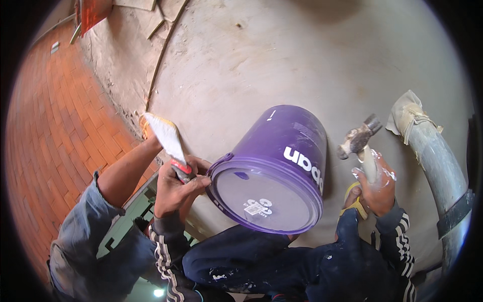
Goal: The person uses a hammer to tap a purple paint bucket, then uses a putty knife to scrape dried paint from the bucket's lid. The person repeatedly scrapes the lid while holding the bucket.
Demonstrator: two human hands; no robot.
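My left hand (173, 189) is closed round the red and dark handle of a putty knife (168, 138). Its broad blade is coated white and points up and away. The thumb of this hand reaches the rim of a purple bucket (289, 133). That bucket is tilted, its grey lid (261, 194) on and facing me, its base farther off. More skin shows behind my left hand; whose it is I cannot tell. To the right of the bucket, my right hand (380, 183) grips a hammer (359, 138) by its pale handle, head raised. White smears mark the knuckles.
A thick grey pipe (435, 156) with a wrapped end runs along the right. Orange floor tiles (60, 121) border the smooth grey floor (322, 60) on the left. A bare leg (128, 176) under rolled-up denim (85, 236) is left of my left arm.
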